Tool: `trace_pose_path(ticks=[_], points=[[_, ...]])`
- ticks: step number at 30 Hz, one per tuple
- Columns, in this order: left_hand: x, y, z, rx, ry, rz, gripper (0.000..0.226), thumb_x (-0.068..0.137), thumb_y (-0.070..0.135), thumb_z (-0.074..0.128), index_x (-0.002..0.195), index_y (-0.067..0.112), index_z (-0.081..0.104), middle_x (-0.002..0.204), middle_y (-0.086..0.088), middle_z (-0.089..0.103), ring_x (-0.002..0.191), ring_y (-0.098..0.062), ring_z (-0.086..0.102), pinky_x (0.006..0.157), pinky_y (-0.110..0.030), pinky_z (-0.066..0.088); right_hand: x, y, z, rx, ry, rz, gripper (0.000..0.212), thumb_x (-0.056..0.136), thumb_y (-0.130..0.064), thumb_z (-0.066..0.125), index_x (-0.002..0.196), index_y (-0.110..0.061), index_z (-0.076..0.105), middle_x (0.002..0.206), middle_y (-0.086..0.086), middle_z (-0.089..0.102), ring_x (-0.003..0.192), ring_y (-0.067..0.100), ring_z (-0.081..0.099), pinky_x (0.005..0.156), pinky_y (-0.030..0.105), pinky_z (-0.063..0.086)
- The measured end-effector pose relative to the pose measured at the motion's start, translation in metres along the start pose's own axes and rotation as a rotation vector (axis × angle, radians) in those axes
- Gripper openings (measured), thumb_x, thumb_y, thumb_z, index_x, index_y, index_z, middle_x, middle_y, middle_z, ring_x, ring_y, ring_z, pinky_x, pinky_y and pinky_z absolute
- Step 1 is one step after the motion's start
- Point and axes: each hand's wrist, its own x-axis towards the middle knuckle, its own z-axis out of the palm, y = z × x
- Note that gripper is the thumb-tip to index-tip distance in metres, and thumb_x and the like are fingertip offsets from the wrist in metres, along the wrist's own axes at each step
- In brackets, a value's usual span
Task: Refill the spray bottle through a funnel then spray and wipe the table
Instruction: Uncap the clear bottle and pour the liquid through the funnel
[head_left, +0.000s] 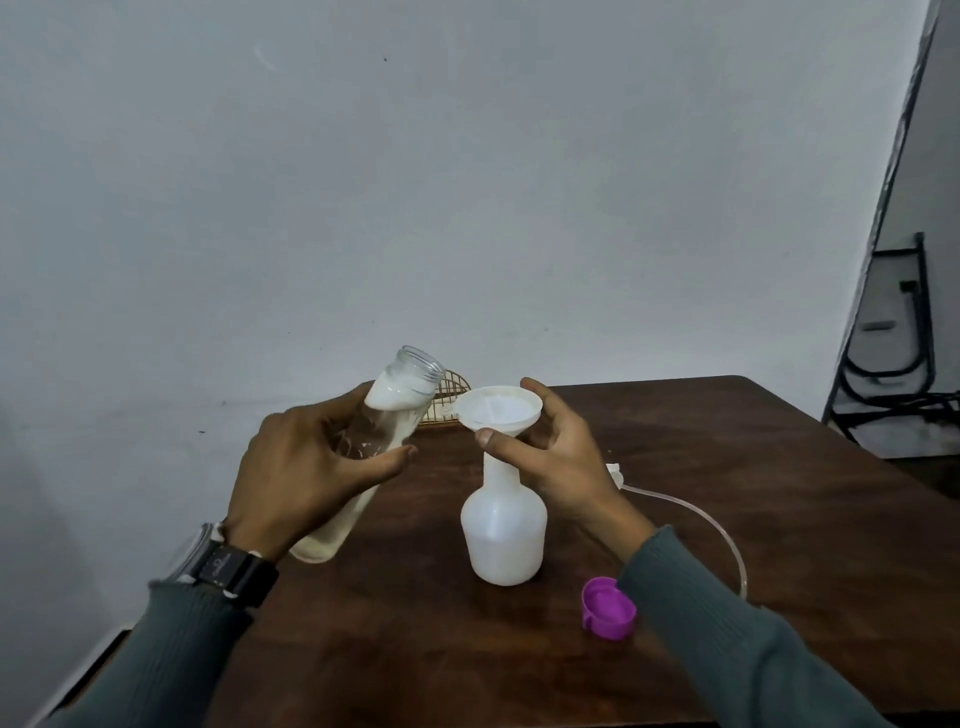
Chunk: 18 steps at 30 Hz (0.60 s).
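Pouring goes best slowly: the left grip, wrapped round the tilted clear bottle, should bring its mouth over the funnel, which the right grip pinches steady in the spray bottle standing on the worktop.

The dark wooden desk bears a white spray bottle standing upright, a purple cap near it on the right, a clear tube curving farther right, and a wire rack at the far edge.
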Motion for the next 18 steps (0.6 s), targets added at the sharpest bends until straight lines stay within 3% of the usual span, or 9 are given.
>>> trace_pose_path(ticks=[3, 10, 18], points=[[0.012, 0.007, -0.004, 0.081, -0.008, 0.017, 0.061, 0.063, 0.064, 0.079, 0.119, 0.065, 0.055, 0.075, 0.018, 0.073, 0.073, -0.004, 0.069, 0.063, -0.034, 0.056, 0.003, 0.001, -0.002, -0.001, -0.008, -0.011, 0.113, 0.053, -0.049, 0.089, 0.152, -0.021, 0.042, 0.13, -0.007, 0.067, 0.123, 0.013, 0.065, 0.107, 0.044, 0.054], [0.041, 0.01, -0.007, 0.202, -0.049, 0.064, 0.065, 0.063, 0.061, 0.081, 0.123, 0.064, 0.055, 0.072, 0.016, 0.071, 0.069, -0.008, 0.065, 0.06, -0.032, 0.053, 0.011, 0.008, 0.0, 0.01, 0.008, -0.034, 0.103, 0.055, -0.048, 0.09, 0.147, -0.024, 0.049, 0.129, -0.005, 0.069, 0.121, 0.016, 0.067, 0.104, 0.045, 0.056], [0.054, 0.013, 0.005, 0.292, -0.11, 0.079, 0.056, 0.064, 0.062, 0.082, 0.118, 0.058, 0.066, 0.068, 0.011, 0.069, 0.071, -0.018, 0.065, 0.06, -0.031, 0.049, 0.015, 0.012, -0.005, 0.029, -0.028, -0.057, 0.087, 0.07, -0.025, 0.093, 0.146, -0.019, 0.051, 0.123, -0.008, 0.072, 0.114, 0.008, 0.069, 0.093, 0.027, 0.058]])
